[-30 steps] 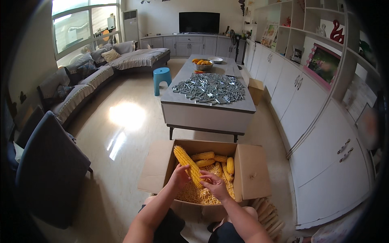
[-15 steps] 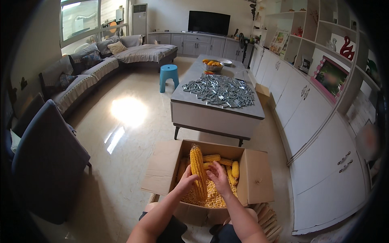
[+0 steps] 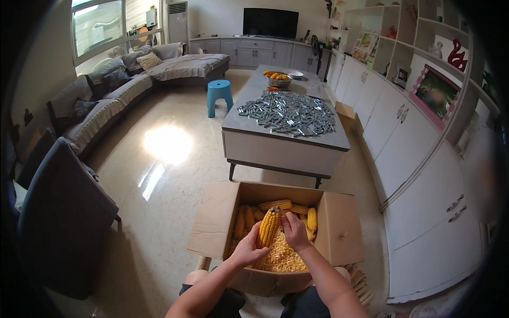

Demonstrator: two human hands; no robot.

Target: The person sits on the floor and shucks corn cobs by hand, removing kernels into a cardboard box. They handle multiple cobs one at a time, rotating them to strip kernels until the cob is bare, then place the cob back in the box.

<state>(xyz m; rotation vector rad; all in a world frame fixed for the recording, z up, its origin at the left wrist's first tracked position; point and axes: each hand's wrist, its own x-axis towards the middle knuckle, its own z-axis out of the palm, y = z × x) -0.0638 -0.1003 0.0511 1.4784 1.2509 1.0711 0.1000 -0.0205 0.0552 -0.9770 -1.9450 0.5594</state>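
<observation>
My left hand [image 3: 250, 249] is wrapped around the lower part of an ear of corn [image 3: 269, 228] with yellow kernels, holding it tilted over an open cardboard box [image 3: 212, 220]. The curled fingers of my right hand [image 3: 295, 231] press against the ear's upper right side, near its dark tip. Beneath both hands, loose kernels [image 3: 283, 254] fill the near part of the box. More whole ears [image 3: 300, 209] lie along its far wall and in its corners.
Pale stripped cobs [image 3: 360, 286] lie beside the box at the lower right. Ahead, a grey table [image 3: 238, 119] carries many small shiny metal cylinders [image 3: 289, 114] and a bowl of corn [image 3: 278, 79]. A blue stool [image 3: 219, 98] stands left of it; white cabinets [image 3: 389, 138] line the right.
The ear of corn has tipped, its top end swinging right and down toward me. My right hand has gone from apart, with loose fingers, to curled against the ear.
</observation>
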